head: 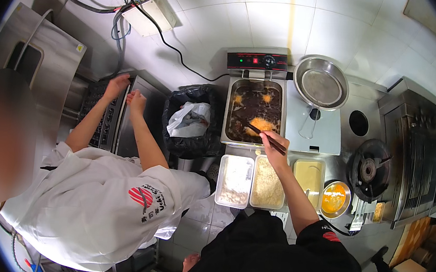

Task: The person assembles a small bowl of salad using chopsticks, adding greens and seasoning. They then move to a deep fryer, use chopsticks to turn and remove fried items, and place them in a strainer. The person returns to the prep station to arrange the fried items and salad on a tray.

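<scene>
My right hand [276, 147] grips a pair of dark chopsticks [270, 140] over an electric deep fryer [226, 109]. Their tips touch a golden, crumb-coated piece of food [260, 126] in the dark oil, where smaller orange bits [267, 98] float. My left hand [190, 261] hangs low beside my black clothing, partly hidden, so its fingers cannot be made out. In front of the fryer stand a plastic tub of white powder [234, 179], a tub of breadcrumbs [269, 180] and a tub of pale yellow batter [307, 180]. Beaten egg [334, 197] fills a round metal bowl.
A co-worker in a white jacket [93, 202] stands at the left, hands over a dark rack. A lined bin [189, 149] adjoins the fryer. Right of it are metal pans [321, 83] with a wire-handled strainer, a gas burner [368, 170] and a steel grill oven [417, 155].
</scene>
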Tool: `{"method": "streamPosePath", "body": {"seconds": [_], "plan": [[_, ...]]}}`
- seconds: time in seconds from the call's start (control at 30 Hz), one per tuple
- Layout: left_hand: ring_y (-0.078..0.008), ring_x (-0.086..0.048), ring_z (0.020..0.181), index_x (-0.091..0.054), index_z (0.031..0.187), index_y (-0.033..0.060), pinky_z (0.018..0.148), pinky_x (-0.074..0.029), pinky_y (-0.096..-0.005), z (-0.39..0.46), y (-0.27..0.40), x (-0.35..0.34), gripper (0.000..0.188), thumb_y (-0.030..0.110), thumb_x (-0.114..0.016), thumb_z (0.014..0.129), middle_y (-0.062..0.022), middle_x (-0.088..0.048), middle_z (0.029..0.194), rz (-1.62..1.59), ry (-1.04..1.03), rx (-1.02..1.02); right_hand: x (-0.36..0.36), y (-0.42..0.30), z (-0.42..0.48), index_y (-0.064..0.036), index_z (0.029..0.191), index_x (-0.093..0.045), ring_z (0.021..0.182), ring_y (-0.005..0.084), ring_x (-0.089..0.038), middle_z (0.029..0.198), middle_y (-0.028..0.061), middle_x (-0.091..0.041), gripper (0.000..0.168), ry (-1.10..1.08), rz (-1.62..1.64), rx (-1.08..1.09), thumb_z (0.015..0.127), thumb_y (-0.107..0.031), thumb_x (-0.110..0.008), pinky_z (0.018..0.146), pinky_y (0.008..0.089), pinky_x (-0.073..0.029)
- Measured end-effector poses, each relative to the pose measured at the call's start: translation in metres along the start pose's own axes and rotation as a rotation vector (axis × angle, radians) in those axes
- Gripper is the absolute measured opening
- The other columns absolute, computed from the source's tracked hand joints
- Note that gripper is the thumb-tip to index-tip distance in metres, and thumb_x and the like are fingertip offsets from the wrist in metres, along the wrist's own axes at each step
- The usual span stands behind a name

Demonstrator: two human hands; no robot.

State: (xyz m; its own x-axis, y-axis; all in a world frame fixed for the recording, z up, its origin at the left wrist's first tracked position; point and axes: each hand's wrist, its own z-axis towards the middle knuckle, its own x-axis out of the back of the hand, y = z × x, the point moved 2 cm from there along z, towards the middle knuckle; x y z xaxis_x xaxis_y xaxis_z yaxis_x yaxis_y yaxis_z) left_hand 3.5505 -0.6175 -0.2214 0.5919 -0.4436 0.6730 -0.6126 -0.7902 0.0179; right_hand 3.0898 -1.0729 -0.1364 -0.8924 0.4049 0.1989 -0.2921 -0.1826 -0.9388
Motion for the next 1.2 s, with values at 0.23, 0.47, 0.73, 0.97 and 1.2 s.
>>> {"method": "streamPosePath", "body": {"seconds": [0.23,0.47,0.73,0.97,1.2], "plan": [[-0.028,-0.069,0.102,-0.067,0.118,0.0049,0.087,-0.053,-0.0368,-0.02,-0.003,0.001,0.039,0.035,-0.062,0.093,-0.0162,-0.072,0.104,-0.17,-0.098,-0.083,0.03,-0.024,-0.011,0.001,0.09,-0.071,0.061,0.0189,-0.065,0.074,0.0122,-0.069,0.012,0.162,-0.066,-0.057,0.089,-0.01,-0.071,0.058,0.0284,-0.05],[-0.0277,-0.07,0.101,-0.067,0.119,0.0057,0.087,-0.053,-0.0373,-0.016,-0.002,0.002,0.038,0.035,-0.061,0.094,-0.0159,-0.072,0.105,-0.182,-0.1,-0.079,0.032,-0.028,-0.009,0.002,0.089,-0.07,0.06,0.0154,-0.063,0.073,0.0118,-0.068,0.012,0.042,-0.051,-0.066,0.089,-0.011,-0.071,0.057,0.0282,-0.048],[-0.0243,-0.07,0.092,-0.067,0.118,0.0041,0.083,-0.054,-0.0357,0.0,0.009,0.005,0.038,0.033,-0.061,0.094,-0.013,-0.073,0.099,-0.134,-0.103,-0.123,0.002,0.0,0.011,-0.002,0.098,-0.068,0.073,0.0303,-0.068,0.089,0.0168,-0.07,0.011,0.063,-0.056,0.142,0.089,-0.009,-0.07,0.065,0.0355,-0.053],[-0.0212,-0.071,0.086,-0.066,0.118,0.0026,0.08,-0.054,-0.0338,-0.002,0.022,0.005,0.039,0.034,-0.062,0.095,-0.0104,-0.073,0.095,-0.155,-0.019,-0.27,0.015,-0.026,0.023,-0.002,0.097,-0.065,0.08,0.0363,-0.068,0.091,0.0188,-0.069,0.008,0.307,-0.236,0.191,0.09,-0.004,-0.067,0.07,0.0394,-0.055],[-0.0199,-0.069,0.082,-0.064,0.118,-0.0003,0.076,-0.054,-0.0324,0.005,0.09,0.022,0.037,0.027,-0.065,0.093,-0.0105,-0.073,0.093,-0.401,-0.029,-0.368,-0.03,0.004,0.026,-0.001,0.1,-0.067,0.08,0.0357,-0.069,0.093,0.0191,-0.07,0.011,0.264,-0.178,0.22,0.09,-0.006,-0.067,0.071,0.0381,-0.055]]}}
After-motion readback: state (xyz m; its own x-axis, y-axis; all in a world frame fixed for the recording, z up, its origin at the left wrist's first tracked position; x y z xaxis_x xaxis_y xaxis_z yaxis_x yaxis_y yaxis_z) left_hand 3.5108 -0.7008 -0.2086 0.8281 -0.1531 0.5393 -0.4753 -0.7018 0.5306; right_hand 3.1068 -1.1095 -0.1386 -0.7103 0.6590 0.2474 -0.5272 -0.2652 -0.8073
